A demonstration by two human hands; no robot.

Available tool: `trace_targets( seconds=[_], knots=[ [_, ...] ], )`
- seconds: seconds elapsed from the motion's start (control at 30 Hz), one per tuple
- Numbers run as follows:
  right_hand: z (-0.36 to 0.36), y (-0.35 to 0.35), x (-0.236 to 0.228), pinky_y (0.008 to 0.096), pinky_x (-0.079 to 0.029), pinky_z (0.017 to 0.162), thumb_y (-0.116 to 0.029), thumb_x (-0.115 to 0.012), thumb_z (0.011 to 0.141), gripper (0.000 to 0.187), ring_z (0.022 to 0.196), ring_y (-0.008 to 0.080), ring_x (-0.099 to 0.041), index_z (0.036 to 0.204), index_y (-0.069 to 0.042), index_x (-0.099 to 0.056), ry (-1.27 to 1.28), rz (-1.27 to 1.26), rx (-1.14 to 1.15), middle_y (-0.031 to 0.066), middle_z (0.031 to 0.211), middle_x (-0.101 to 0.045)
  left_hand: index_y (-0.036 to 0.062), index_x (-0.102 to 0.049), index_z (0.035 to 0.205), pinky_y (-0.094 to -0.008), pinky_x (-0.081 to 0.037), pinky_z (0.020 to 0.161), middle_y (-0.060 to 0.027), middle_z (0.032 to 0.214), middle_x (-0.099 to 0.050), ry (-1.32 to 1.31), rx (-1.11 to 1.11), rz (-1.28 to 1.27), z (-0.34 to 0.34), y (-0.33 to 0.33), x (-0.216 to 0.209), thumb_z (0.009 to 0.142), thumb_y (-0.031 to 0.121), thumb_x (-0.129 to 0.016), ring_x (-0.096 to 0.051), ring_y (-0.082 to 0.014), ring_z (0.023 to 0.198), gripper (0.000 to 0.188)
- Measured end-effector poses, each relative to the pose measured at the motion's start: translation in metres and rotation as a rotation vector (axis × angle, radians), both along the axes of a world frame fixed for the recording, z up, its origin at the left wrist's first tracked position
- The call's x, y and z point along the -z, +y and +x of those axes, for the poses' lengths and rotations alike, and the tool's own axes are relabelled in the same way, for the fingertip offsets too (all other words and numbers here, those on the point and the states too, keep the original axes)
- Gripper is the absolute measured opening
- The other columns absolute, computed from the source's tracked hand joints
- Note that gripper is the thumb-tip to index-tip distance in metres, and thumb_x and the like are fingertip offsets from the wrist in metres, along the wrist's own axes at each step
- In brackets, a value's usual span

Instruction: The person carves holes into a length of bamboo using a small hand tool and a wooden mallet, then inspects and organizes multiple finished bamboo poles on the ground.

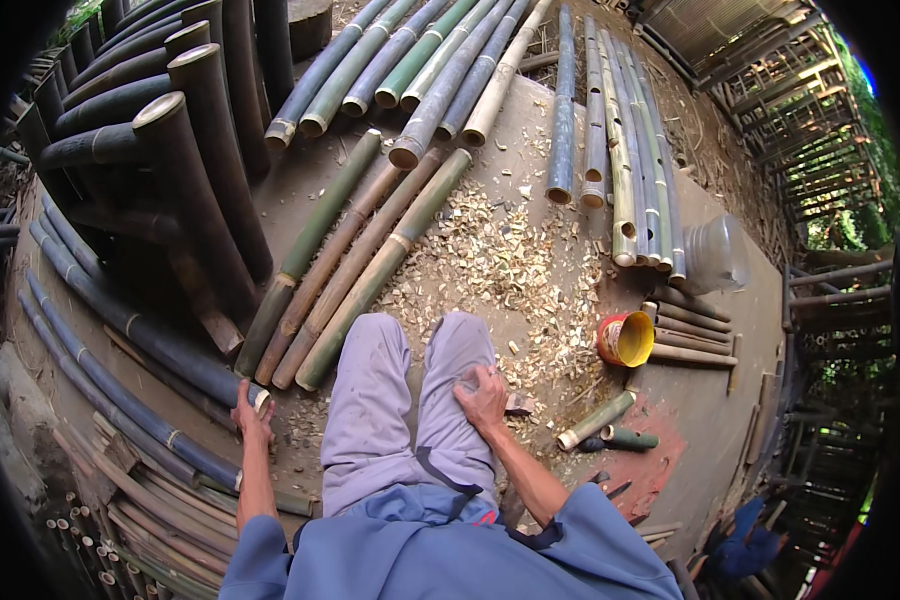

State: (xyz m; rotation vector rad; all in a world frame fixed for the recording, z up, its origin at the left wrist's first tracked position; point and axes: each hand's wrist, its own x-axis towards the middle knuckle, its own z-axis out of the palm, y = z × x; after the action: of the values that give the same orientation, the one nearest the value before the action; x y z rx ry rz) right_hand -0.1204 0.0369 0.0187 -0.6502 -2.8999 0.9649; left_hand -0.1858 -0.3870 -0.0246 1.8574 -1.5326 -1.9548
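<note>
My left hand (252,412) is closed around the near end of a long dark bamboo pole (160,333), which lies on the ground at the left and stretches away to the far left. The pale cut rim of that end shows beside my fingers. My right hand (483,402) rests on my right knee, its fingers spread over the trouser cloth and nothing in it. Between the pole and my knees lie several green and brown bamboo poles (320,255) side by side, slanting away from me.
Pale wood chips (500,265) cover the ground ahead. Poles with cut holes (620,150) lie at the far right, near a clear plastic container (715,253). A red and yellow bucket (625,340) and short bamboo pieces (598,420) sit to the right. A dark bamboo frame (215,150) stands at left.
</note>
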Motion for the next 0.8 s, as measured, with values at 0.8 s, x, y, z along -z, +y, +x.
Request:
trace_targets(
  seconds=[0.8],
  knots=[
    [0.006, 0.001, 0.014, 0.0401, -0.042, 0.064, -0.015, -0.067, 0.069, 0.019, 0.069, 0.0276, -0.053, 0.081, -0.002, -0.059, 0.007, -0.048, -0.044, 0.0124, 0.076, -0.055, 0.0067, -0.057, 0.106, -0.0372, -0.055, 0.058, -0.01, 0.086, -0.059, 0.187, -0.203, 0.188, 0.048, -0.01, 0.017, 0.071, 0.033, -0.08, -0.062, -0.0242, 0.072, 0.05]
  ],
)
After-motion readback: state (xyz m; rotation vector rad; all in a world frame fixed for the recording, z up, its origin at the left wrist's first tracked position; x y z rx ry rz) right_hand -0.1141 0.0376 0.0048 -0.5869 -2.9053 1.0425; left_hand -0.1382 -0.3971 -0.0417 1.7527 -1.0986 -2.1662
